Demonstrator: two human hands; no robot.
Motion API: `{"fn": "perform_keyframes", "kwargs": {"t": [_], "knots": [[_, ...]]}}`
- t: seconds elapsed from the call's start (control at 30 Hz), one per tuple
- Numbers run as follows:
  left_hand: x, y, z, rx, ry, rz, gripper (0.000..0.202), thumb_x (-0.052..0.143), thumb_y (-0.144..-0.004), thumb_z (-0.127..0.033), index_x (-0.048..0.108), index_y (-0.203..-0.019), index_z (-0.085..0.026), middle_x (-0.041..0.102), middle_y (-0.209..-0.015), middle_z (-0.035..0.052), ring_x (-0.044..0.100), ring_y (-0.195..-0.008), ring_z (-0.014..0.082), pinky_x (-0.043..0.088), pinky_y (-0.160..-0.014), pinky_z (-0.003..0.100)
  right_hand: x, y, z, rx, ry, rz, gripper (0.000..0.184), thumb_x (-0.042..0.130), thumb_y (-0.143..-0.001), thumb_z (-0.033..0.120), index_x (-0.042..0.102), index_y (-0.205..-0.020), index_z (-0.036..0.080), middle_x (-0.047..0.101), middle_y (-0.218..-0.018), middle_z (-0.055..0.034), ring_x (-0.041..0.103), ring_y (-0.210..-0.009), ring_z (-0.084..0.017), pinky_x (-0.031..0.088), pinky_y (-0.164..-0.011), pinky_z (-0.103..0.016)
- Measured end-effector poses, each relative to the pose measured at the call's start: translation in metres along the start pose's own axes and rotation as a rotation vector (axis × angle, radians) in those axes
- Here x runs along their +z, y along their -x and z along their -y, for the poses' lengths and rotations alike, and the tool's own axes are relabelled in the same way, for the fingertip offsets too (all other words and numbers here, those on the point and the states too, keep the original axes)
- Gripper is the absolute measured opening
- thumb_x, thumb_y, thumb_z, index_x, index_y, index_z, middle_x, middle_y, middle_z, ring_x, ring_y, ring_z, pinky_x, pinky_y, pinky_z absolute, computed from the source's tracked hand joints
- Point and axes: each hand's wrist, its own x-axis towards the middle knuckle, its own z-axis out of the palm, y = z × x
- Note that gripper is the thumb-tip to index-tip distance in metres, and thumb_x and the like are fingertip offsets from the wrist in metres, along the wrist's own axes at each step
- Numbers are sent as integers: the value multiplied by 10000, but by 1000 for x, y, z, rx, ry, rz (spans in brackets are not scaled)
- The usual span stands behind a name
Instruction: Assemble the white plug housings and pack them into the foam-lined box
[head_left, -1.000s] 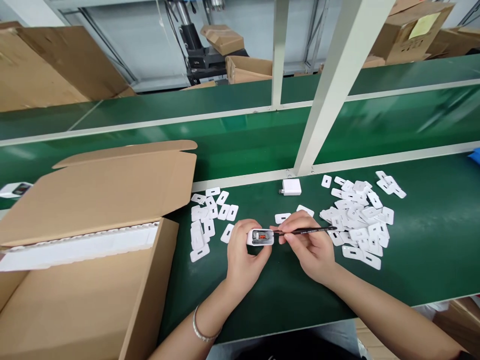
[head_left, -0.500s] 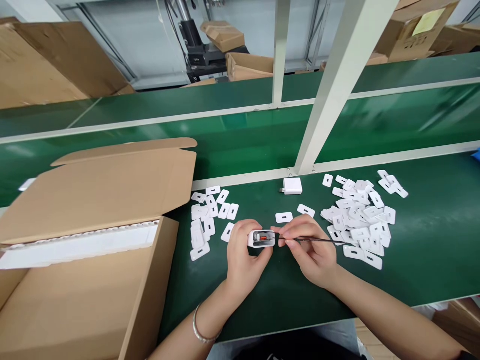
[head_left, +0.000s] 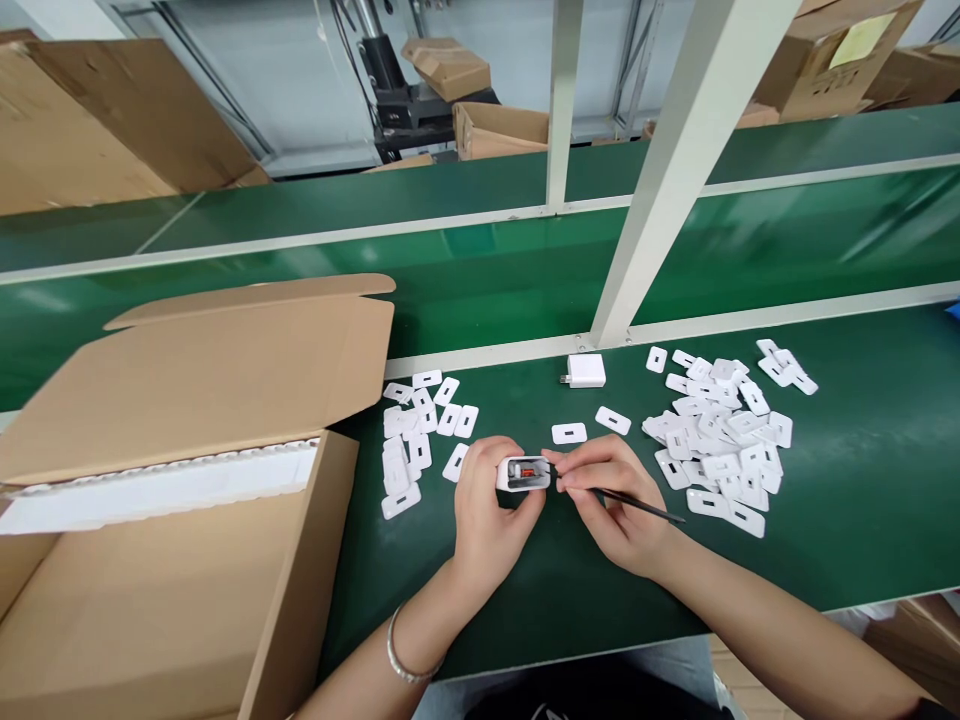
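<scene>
My left hand is closed around a small white charger body whose open end shows an orange part inside. My right hand pinches a thin black tool with its tip at the charger's open end and its shaft slanting down to the right. Both hands rest over the green mat near the table's front. A finished white charger lies behind them by the rail.
A heap of several white cover plates lies to the right, a smaller group to the left, two loose plates just behind the hands. A large open cardboard box fills the left. A slanted white post rises behind.
The black tool's free end has swung down from roughly level to slanting down-right, while its tip stays at the charger. The left hand has kept its hold in place.
</scene>
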Motion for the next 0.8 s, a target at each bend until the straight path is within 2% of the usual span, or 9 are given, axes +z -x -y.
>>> {"fn": "perform_keyframes", "kwargs": {"t": [0.17, 0.33, 0.53, 0.67, 0.8], "knots": [[0, 0, 0, -10, 11, 8, 313, 731, -846, -110, 547, -1063, -241, 629, -1003, 19, 647, -913, 179, 542, -773, 301, 1, 0, 0, 12, -23, -25, 373, 561, -965, 1, 652, -1224, 253, 621, -1085, -74, 679, -984, -195, 669, -972, -496], [0, 0, 2, 25, -47, 2, 300, 723, -853, -113, 549, -1062, -238, 633, -1005, 22, 649, -919, 185, 536, -775, 305, 2, -1, -3, 43, 29, 56, 356, 575, -961, -5, 658, -1205, 242, 649, -1051, -68, 674, -994, -193, 652, -1001, -472], [0, 0, 1, 41, -33, -2, 305, 728, -874, -126, 551, -1097, -238, 640, -1016, 31, 654, -932, 190, 550, -789, 313, 2, 3, -4, 101, -79, -83, 304, 556, -994, 41, 653, -1182, 258, 633, -1055, -69, 683, -987, -207, 666, -901, -460], [0, 1, 1, 62, -51, -4, 316, 712, -880, -113, 552, -1122, -241, 636, -1025, 36, 652, -946, 195, 559, -787, 312, 2, 2, -3, 43, -76, -51, 320, 571, -985, 36, 657, -1208, 248, 638, -1101, -84, 694, -1023, -214, 659, -960, -501], [-1, 1, 0, 46, -61, -2, 301, 710, -879, -115, 560, -1108, -241, 637, -1023, 37, 657, -939, 198, 559, -786, 314, 2, 2, -2, 34, -36, -46, 295, 573, -991, 58, 650, -1198, 252, 648, -1097, -85, 705, -1005, -214, 673, -947, -501]]}}
